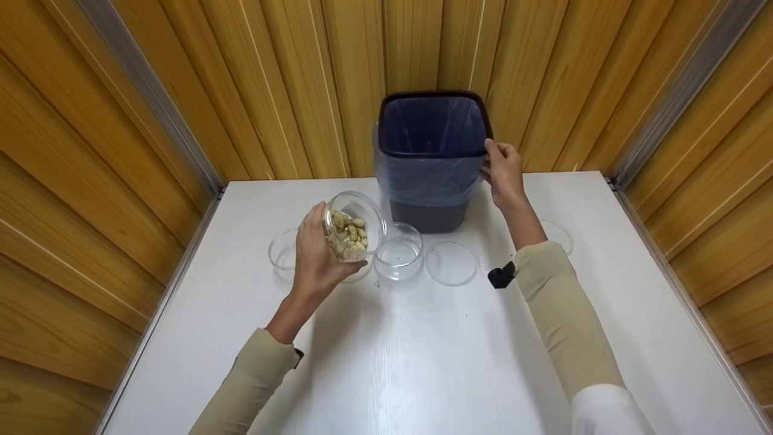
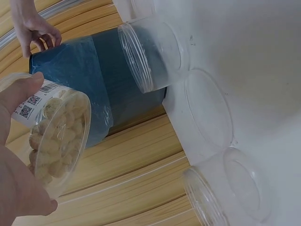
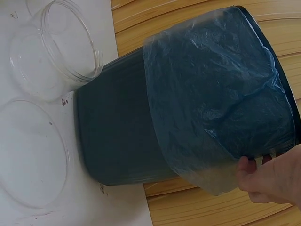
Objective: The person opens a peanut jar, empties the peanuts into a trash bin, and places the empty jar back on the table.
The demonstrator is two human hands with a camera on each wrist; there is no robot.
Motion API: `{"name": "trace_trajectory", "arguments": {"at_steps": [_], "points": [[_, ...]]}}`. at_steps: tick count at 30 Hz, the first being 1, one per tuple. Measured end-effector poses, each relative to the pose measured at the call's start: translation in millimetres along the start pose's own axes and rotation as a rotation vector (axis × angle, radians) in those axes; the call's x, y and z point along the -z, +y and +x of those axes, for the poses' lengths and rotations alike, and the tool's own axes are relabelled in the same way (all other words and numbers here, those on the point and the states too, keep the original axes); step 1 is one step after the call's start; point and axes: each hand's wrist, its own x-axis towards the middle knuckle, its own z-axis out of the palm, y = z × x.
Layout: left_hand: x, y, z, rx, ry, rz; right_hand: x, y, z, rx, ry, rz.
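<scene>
My left hand (image 1: 315, 257) grips a clear plastic jar (image 1: 375, 226) tilted with its mouth toward the bin. Inside lie beige, peanut-like nuts (image 1: 349, 232); in the left wrist view, nuts (image 2: 59, 141) show through the jar's base, beside a white barcode label (image 2: 35, 102). A dark trash bin (image 1: 429, 214) stands at the back of the table, lined with a translucent bag (image 1: 432, 178) folded over its rim. At the bin's right front corner, my right hand (image 1: 506, 172) holds the rim, thumb on top. In the right wrist view, its fingers (image 3: 249, 179) touch the bag.
An uncovered clear jar (image 1: 398, 257) stands before the bin. Another clear jar (image 1: 281, 254) is on the left, partly behind my left hand. Clear round lids (image 1: 452, 264) lie on the white table (image 1: 416, 362). Wood-patterned panels (image 1: 290, 90) enclose the back and sides.
</scene>
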Motion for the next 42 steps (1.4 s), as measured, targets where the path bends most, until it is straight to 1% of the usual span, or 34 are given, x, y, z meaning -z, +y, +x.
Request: {"name": "trace_trajectory", "arguments": {"at_steps": [4,8,12,16,20,23,28,31,34,38,40,42], "points": [[5.1,5.5,13.1,-0.013,-0.006,0.004,1,0,-0.6,-0.004,-0.003,-0.015],[9.3,11.6,28.7,-0.038,-0.010,0.026,1,1,-0.8,0.000,-0.002,-0.031],[12.6,17.3,43.5,-0.064,-0.039,0.044,-1,2,-1.3,0.016,0.013,-0.034],[11.8,21.7,57.7,-0.086,-0.061,0.054,-1,2,-2.1,0.020,0.026,-0.034],[12.2,24.6,71.4,-0.121,-0.071,0.077,-2,4,-2.6,0.013,0.025,-0.006],[13.8,28.9,82.6,-0.147,-0.091,0.095,-2,4,-2.5,0.015,0.031,0.009],[19.2,38.9,101.8,-0.162,-0.125,0.115,-3,4,-1.2,0.015,0.046,-0.004],[23.1,42.4,116.3,-0.171,-0.125,0.126,-3,3,-0.4,0.005,0.052,-0.002],[26.4,42.8,132.8,-0.177,-0.101,0.131,-3,2,-0.3,-0.006,0.054,0.012],[27.2,40.6,154.7,-0.168,-0.071,0.151,-3,3,-0.4,-0.006,0.053,0.001],[25.4,39.9,165.3,-0.166,-0.084,0.180,-4,3,-0.1,-0.002,0.054,-0.010],[22.7,40.2,175.5,-0.167,-0.115,0.220,-4,3,0.0,0.003,0.055,-0.018]]}}
